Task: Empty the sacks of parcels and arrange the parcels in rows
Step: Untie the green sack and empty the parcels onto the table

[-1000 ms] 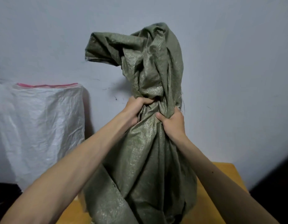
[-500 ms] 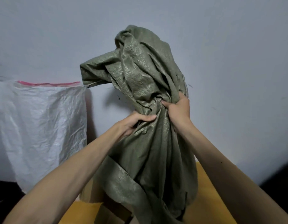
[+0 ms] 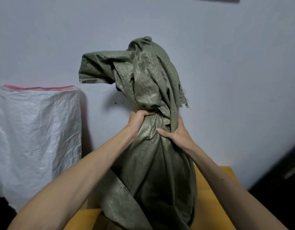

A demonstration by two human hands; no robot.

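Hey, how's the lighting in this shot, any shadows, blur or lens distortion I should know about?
Head view: the light is dim, even and bluish, with no glare. The green sack casts a soft shadow on the wall to its left. The sack's weave, the left hand and the right hand look fairly sharp. Wide-angle stretch enlarges the forearms toward the bottom edge. The lower right corner is lost in darkness.

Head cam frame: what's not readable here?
All head view:
1. The green sack: its opaque weave hides any contents. The lower end is behind the forearms and cut by the bottom edge.
2. The left hand and right hand: fingertips are buried in the sack's folds.
3. The white sack: its cloth hides the contents, and the left edge crops it.
4. The table: mostly covered by sack and arms.
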